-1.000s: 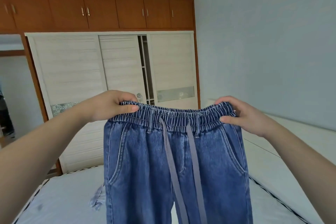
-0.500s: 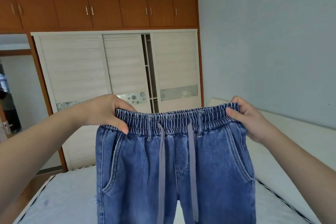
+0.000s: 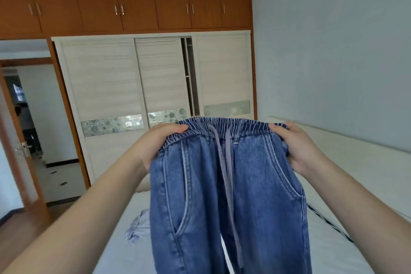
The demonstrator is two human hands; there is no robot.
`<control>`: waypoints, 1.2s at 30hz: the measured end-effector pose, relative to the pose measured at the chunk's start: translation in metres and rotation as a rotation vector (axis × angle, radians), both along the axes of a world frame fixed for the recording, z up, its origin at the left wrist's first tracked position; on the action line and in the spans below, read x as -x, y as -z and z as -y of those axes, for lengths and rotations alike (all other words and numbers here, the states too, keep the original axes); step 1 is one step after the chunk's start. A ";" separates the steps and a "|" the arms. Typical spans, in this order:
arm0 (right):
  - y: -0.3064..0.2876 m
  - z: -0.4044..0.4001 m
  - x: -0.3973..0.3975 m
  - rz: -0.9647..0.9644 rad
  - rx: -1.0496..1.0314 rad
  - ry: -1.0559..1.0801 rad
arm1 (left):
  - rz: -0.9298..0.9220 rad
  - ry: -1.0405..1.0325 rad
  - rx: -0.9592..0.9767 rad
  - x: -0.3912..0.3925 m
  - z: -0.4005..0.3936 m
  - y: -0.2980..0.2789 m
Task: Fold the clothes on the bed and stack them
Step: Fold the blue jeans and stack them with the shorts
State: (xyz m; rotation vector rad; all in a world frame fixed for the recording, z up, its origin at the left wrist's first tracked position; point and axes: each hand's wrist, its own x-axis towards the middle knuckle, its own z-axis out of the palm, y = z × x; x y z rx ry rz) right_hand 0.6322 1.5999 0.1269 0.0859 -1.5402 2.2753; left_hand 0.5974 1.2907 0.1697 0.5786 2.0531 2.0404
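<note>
The blue denim drawstring trousers (image 3: 229, 196) hang in the air above the white bed (image 3: 333, 240), front facing the person, likely held up by the gathered elastic waistband so the legs drop straight and line up for a fold. The left hand (image 3: 159, 143) clamps the waistband's left corner, thumb on top and fingers underneath; the right hand (image 3: 298, 147) pinches the opposite corner the same way. Below the left grip, a crumpled pale lilac garment (image 3: 138, 228) lies on the bed.

Both bare forearms reached forward; the left hand (image 3: 155, 142) and right hand (image 3: 298, 144) each gripped the blue denim jeans' (image 3: 229, 196) elastic waistband.
</note>
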 end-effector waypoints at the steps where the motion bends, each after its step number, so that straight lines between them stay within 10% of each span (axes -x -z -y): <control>1: 0.000 0.006 -0.001 -0.006 0.026 -0.001 | 0.037 -0.008 -0.064 -0.003 -0.010 0.002; 9: -0.004 0.066 -0.024 -0.309 -0.614 0.558 | -0.174 -0.389 -0.100 -0.027 -0.085 0.008; 15: 0.008 0.086 -0.041 -0.358 -0.887 0.561 | -0.247 -0.486 0.021 -0.034 -0.099 0.013; 24: 0.044 0.075 -0.040 -0.293 -0.823 0.078 | 0.106 -0.205 -0.095 -0.028 -0.104 0.026; 36: 0.090 0.066 -0.028 -0.256 -0.446 0.208 | 0.055 -0.090 0.092 -0.029 -0.115 0.041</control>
